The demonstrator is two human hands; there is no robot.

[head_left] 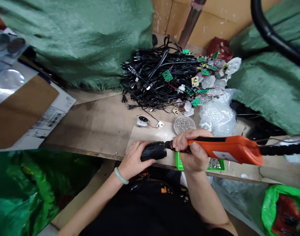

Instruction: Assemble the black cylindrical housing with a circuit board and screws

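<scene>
My right hand is closed around an orange electric screwdriver that lies nearly level, its tip pointing left. My left hand, with a pale green bangle on the wrist, grips a black cylindrical part at the screwdriver's tip. Both hands are at the near edge of the wooden bench, over a pale cardboard sheet. A green tray holding small screws sits under my right hand.
A tangle of black power cords and several green circuit boards is piled at the back. A round dish of screws, bubble wrap, and a small wired part lie nearby. Green sacks flank the bench.
</scene>
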